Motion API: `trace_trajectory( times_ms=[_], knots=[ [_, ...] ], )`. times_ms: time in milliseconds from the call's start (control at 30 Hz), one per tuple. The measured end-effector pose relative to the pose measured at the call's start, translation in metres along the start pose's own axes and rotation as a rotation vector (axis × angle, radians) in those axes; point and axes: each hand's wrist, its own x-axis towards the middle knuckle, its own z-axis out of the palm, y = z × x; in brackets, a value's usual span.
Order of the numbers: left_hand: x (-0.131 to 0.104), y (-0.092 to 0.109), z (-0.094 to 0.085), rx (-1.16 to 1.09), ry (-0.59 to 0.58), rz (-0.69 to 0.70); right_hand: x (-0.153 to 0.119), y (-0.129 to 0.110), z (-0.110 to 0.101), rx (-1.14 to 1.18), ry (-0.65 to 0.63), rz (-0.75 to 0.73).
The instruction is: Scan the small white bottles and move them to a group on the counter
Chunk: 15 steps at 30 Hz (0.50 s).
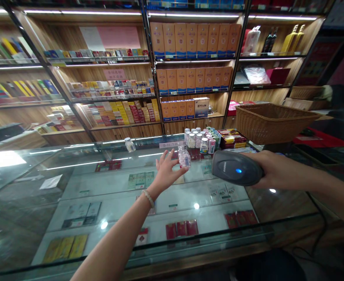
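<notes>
Dark-grey scanner (pixel 237 168) clamped in right hand (pixel 277 168), nose toward clear bottle (pixel 185 157) pinched by left hand (pixel 167 173), near far edge of bench (pixel 116 207); likely aligned for label read.

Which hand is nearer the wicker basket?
Right. The right hand, holding the barcode scanner, is in front of the wicker basket; the left hand is farther, to its left, by a small clear bottle.

Smooth, glossy glass counter (pixel 186 198), wood-grain shelves (pixel 141 72) behind it

Over the counter, the scanner (pixel 237 168) looks like smooth, dull plastic; the bottle (pixel 184 158) there is clear and shiny. Behind the counter, boxes (pixel 191 41) look like smooth card; near its right end, the basket (pixel 265 128) is rough woven wicker.
</notes>
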Motion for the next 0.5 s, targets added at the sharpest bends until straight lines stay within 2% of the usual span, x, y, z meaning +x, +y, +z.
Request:
trace_trajectory(
  times_ms=[167, 500],
  knots=[
    [-0.0002, 0.0015, -0.0014, 0.007, -0.004, 0.001, -0.0010, -0.0046, 0.0035, -0.026, -0.043, 0.038],
    [0.0013, 0.0001, 0.0001, 0.021, -0.011, -0.007, -0.0014, 0.0007, 0.0056, -0.040, -0.037, 0.033]
  ],
)
